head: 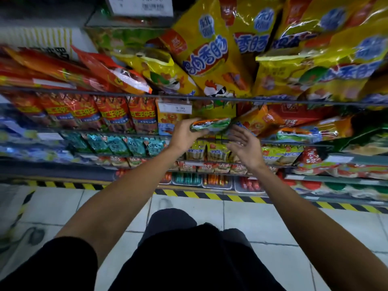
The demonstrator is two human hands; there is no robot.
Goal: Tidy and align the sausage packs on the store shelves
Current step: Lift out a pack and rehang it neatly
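My left hand pinches a green-and-orange sausage pack by its left end, thumb under, fingers curled over the top. I hold it flat at the second shelf so it can slide back into its row, in front of the yellow packs just right of the price tag. My right hand is spread, palm up, holding nothing, just beside the pack's right end; probably there to catch or square it. The big yellow packs on the top shelf lean at odd angles and still need aligning. The tag seems to read 9.00. The red packs carry Chinese characters, roughly 王中王. Other print is too blurred to read.
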